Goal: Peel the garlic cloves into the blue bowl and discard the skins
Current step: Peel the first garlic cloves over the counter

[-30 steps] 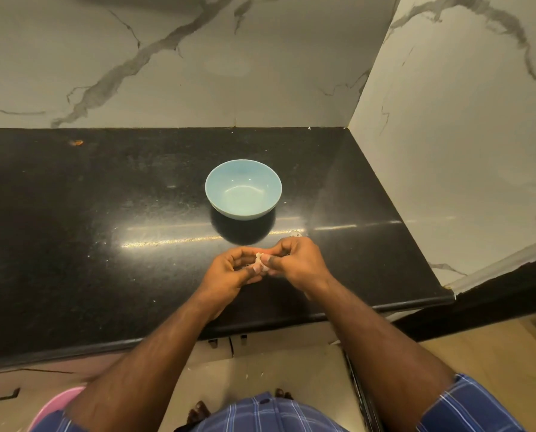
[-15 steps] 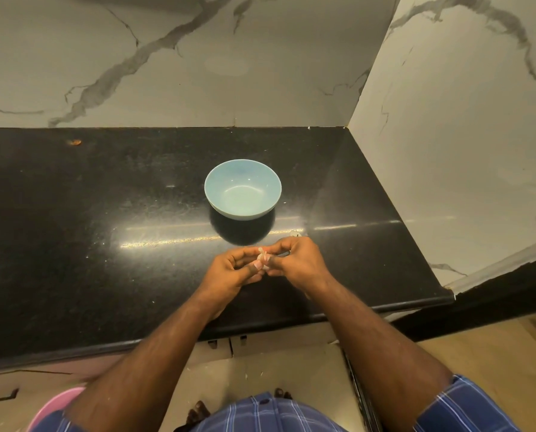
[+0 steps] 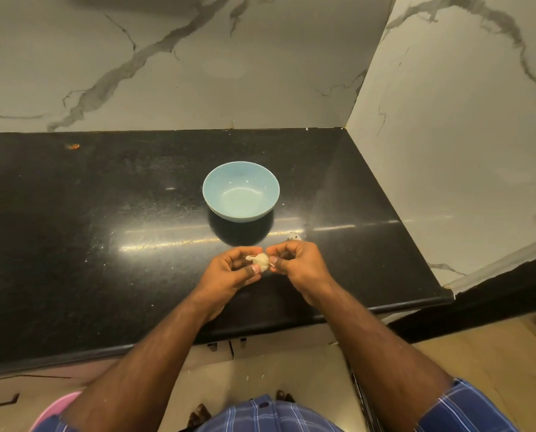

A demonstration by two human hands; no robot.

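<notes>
A light blue bowl [image 3: 241, 191] stands on the black counter [image 3: 104, 244], and nothing shows inside it. In front of the bowl, over the counter, my left hand [image 3: 229, 272] grips a pale garlic piece [image 3: 261, 262] between thumb and fingers. My right hand [image 3: 297, 265] pinches the right side of the same garlic with thumb and forefinger. A small whitish scrap [image 3: 294, 236] lies on the counter just beyond my right hand.
Marble walls rise behind the counter and along its right side. The counter's front edge [image 3: 291, 322] runs just below my wrists. A pink object [image 3: 54, 410] shows at the lower left, near the floor. A small orange speck [image 3: 72, 146] lies at the far left.
My hands have drawn slightly apart, so more of the garlic shows between them. The bowl has not moved.
</notes>
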